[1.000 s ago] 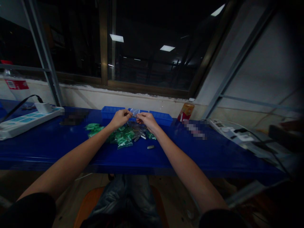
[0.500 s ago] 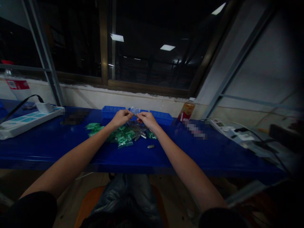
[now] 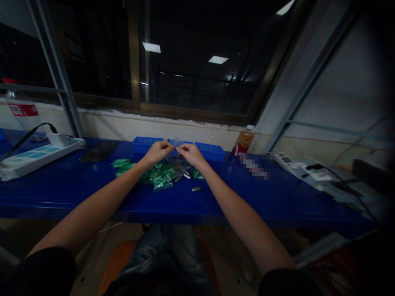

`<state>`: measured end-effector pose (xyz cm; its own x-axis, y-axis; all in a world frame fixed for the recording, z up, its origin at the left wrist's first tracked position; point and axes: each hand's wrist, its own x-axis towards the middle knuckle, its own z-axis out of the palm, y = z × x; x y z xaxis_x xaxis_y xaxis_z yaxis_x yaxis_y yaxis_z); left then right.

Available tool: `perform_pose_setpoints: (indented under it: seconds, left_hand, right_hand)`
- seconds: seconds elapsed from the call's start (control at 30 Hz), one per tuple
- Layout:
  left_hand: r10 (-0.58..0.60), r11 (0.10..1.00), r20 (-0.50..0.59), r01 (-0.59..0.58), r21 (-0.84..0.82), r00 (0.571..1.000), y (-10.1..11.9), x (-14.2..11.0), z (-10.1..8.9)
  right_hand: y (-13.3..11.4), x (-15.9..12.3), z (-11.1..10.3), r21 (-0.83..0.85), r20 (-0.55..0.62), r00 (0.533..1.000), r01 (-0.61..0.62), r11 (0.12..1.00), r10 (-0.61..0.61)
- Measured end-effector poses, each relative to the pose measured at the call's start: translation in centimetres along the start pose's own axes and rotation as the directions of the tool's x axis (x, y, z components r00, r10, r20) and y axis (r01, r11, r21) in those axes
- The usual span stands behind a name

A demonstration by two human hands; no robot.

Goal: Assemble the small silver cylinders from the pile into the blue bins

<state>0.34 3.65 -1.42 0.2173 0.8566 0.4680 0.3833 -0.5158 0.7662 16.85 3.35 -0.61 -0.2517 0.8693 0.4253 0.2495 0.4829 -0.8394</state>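
Note:
Between my two hands a small clear plastic bag (image 3: 176, 142) is pinched, raised above the blue table (image 3: 101, 193). My left hand (image 3: 159, 152) is closed on its left side, fingertips together. My right hand (image 3: 191, 154) grips the right side, thumb and finger pressed close to the left fingertips. Whether anything is inside the bag I cannot make out. Under and in front of the hands lies a pile of small green plastic bags (image 3: 162, 179), with clear bags and a few small metal pieces among them. One metal piece (image 3: 196, 189) lies apart, nearer the table's front edge.
Blue plastic bins (image 3: 210, 151) stand behind the hands against the wall. On the left are a white power strip (image 3: 40, 158), a dark flat object (image 3: 97, 152) and a red-labelled bottle (image 3: 23, 109). An amber drink bottle (image 3: 243, 144) and another power strip (image 3: 296, 168) are on the right.
Both hands stay in nearly the same place, still pinching the clear bag. The bag's upper part has shifted slightly between the fingers. The pile looks unchanged.

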Motion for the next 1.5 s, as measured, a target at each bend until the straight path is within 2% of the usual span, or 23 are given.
perform_pose_setpoints:
  seconds: [0.2, 0.3, 0.43, 0.6, 0.73, 0.87, 1.07, 1.2, 1.33, 1.5]
  left_hand:
    - [0.029, 0.998, -0.024, -0.031, -0.063, 0.999, -0.5, 0.2, 0.2]
    - [0.014, 0.992, -0.033, -0.018, -0.123, 0.999, -0.4, 0.3, 0.2]
    - [-0.04, 0.978, -0.018, 0.036, -0.208, 0.999, -0.1, 0.3, 0.3]
    - [-0.05, 0.961, -0.049, 0.034, -0.274, 0.998, 0.0, 0.2, 0.4]
    - [-0.019, 0.965, -0.082, -0.003, -0.264, 0.996, 0.2, 0.1, 0.4]
    - [0.017, 0.97, -0.108, -0.043, -0.24, 0.994, 0.5, -0.1, 0.4]
    - [0.022, 0.952, -0.089, -0.048, -0.302, 0.996, 0.5, -0.1, 0.5]
    - [0.023, 0.946, -0.07, -0.044, -0.32, 0.997, 0.7, -0.1, 0.4]
    - [0.027, 0.946, -0.043, -0.04, -0.322, 0.999, 0.8, -0.2, 0.4]
    - [0.055, 0.944, -0.022, -0.059, -0.325, 0.998, 0.6, -0.2, 0.4]
  right_hand:
    - [0.5, 0.3, 0.0, -0.033, -0.033, 0.999, 0.037, 0.999, -0.039]
    - [0.6, 0.2, 0.2, -0.135, -0.054, 0.989, 0.127, 0.983, -0.135]
    - [0.6, 0.0, 0.3, -0.303, -0.051, 0.957, 0.257, 0.918, -0.285]
    - [0.6, 0.0, 0.1, -0.427, -0.055, 0.942, 0.279, 0.86, -0.332]
    - [0.4, -0.1, 0.1, -0.429, -0.06, 0.936, 0.291, 0.855, -0.348]
    - [0.4, 0.0, 0.3, -0.326, -0.09, 0.955, 0.238, 0.915, -0.281]
    - [0.3, 0.1, 0.1, -0.009, -0.047, 0.998, 0.036, 0.999, -0.037]
    - [0.2, 0.1, -0.2, 0.216, 0.053, 0.996, -0.076, 0.973, 0.066]
    - [0.1, 0.1, -0.5, 0.358, 0.121, 0.981, -0.187, 0.915, 0.153]
    - [-0.4, -0.2, -0.6, 0.473, 0.138, 0.974, -0.223, 0.852, 0.179]
